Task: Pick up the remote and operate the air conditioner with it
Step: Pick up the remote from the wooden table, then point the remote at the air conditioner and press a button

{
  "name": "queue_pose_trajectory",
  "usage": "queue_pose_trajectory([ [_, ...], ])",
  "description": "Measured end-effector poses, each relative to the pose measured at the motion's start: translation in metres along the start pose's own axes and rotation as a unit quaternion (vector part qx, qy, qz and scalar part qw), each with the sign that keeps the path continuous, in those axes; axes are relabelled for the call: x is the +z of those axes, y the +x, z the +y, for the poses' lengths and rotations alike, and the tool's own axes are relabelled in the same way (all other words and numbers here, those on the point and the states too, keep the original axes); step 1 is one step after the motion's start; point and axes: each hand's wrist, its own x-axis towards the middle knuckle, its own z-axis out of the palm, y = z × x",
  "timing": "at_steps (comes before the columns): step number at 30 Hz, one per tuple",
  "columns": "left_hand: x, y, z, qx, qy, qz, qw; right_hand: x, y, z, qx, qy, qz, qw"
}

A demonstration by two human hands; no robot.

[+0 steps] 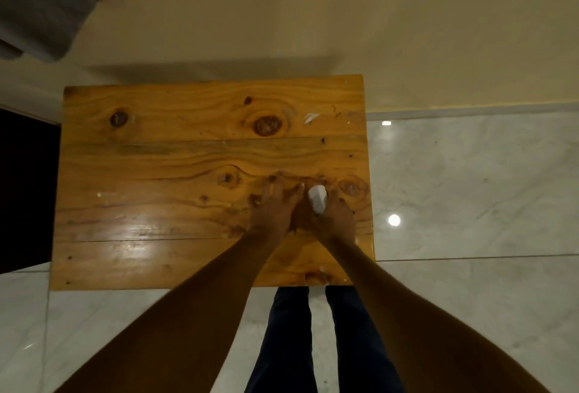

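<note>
A small white remote point(317, 199) is in my right hand point(335, 215), low over the right part of the wooden table point(175, 157). My right hand's fingers are wrapped around the remote's lower end; its top sticks out. My left hand point(275, 208) lies just left of it with fingers spread flat on the wood, touching or nearly touching the right hand. The air conditioner point(40, 7) shows as a grey-white unit on the wall at the upper left, blurred.
The table stands against a cream wall point(344, 16). Pale marble floor point(470, 189) lies to the right and in front. A dark opening point(25, 186) is at the left. My legs in dark trousers point(291, 345) stand at the table's near edge.
</note>
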Motion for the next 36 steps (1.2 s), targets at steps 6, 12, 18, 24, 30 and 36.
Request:
queue_pose_trajectory([
  [6, 0.001, 0.002, -0.001, 0.0, 0.006, -0.009, 1.0, -0.008, 0.005, 0.005, 0.043, 0.192, -0.114, 0.974],
  [12, -0.008, -0.001, 0.0, 0.004, 0.043, -0.026, 0.999, -0.024, 0.01, 0.009, 0.193, 0.415, -0.196, 0.867],
  [18, -0.058, -0.006, 0.02, 0.045, 0.087, 0.044, 0.994, -0.078, 0.018, -0.011, 0.186, 0.445, -0.125, 0.867],
  [24, -0.159, -0.015, 0.073, 0.118, 0.107, 0.135, 0.978, -0.177, 0.028, -0.053, 0.133, 0.512, -0.09, 0.844],
  [30, -0.279, -0.045, 0.125, 0.168, 0.159, 0.269, 0.935, -0.286, 0.027, -0.103, 0.016, 0.567, -0.034, 0.823],
  [36, -0.385, -0.099, 0.177, 0.201, 0.204, 0.403, 0.869, -0.392, -0.002, -0.166, -0.077, 0.586, 0.03, 0.806],
])
